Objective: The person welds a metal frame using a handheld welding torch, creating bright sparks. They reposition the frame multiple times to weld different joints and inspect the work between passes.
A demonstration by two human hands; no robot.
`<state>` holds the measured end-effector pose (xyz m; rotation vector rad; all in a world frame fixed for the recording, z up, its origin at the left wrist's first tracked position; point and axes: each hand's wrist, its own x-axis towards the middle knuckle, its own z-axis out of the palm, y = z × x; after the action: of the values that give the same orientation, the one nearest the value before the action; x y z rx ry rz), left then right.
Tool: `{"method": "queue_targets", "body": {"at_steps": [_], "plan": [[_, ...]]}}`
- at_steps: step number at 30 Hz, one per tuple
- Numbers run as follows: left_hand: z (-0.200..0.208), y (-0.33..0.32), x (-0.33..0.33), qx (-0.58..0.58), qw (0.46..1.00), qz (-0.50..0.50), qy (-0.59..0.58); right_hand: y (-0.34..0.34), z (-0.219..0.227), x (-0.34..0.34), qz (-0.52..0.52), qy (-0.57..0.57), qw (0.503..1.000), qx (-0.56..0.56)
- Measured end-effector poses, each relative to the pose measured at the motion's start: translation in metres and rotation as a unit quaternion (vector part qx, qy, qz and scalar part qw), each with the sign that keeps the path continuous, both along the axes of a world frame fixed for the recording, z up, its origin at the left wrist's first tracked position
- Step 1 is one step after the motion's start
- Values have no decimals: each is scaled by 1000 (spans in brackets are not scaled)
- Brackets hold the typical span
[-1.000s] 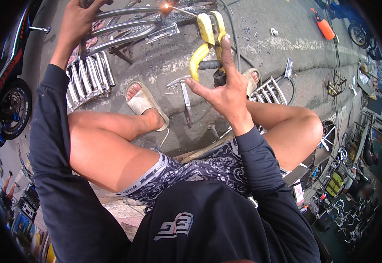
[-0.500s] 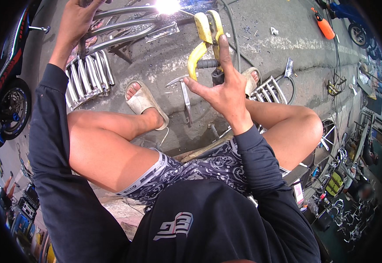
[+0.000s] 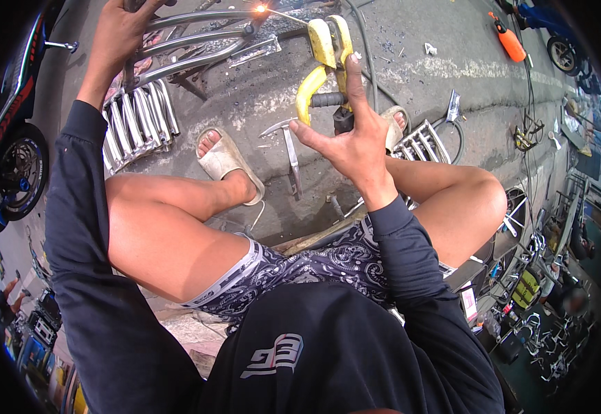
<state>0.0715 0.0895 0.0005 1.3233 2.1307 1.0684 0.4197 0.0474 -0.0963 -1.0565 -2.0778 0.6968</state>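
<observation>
At the upper left, my left hand (image 3: 112, 43) is closed round the end of a frame of bent metal tubes (image 3: 193, 48); its fingertips are partly cut off by the picture's top edge. My right hand (image 3: 355, 148) grips a yellow welding electrode holder (image 3: 307, 91), thumb on one side and fingers on the other. From its jaws a thin welding rod (image 3: 285, 16) points left to the frame's far end. A small orange glow (image 3: 260, 9) sits there at the rod's tip. Whether the tip touches the tube cannot be made out.
A chipping hammer (image 3: 292, 159) lies on the ground between my sandaled feet. Bundles of shiny tubes lie left (image 3: 141, 123) and right (image 3: 424, 143). Cables (image 3: 369, 62) run behind the holder. An orange spray bottle (image 3: 509, 43) lies far right; a motorcycle wheel (image 3: 21, 169) stands left.
The dazzling white arc at the rod's tip has shrunk to a small orange glow. Both hands, the frame and the holder have stayed nearly in place.
</observation>
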Motion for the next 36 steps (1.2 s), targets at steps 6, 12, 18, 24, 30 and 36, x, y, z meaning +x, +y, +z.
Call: {"method": "queue_targets", "body": {"at_steps": [6,12,18,24,30,36], "plan": [[-8,3,-8,5,1000,7,-9,-1,-3,0,-1,3,1000,1],[-3,3,-2,2,1000,16,-19,0,-3,-1,-1,-6,1000,7],[7,0,12,-3,999,27,-31,-1,-3,-1,1,-10,1000,1],[10,-6,23,44,994,14,-102,0,-3,-2,4,-5,1000,-4],[6,-5,16,33,999,6,-38,-2,4,0,-19,-7,999,-43],[0,0,1,19,997,-29,72,-2,19,15,-29,-21,999,0]]}}
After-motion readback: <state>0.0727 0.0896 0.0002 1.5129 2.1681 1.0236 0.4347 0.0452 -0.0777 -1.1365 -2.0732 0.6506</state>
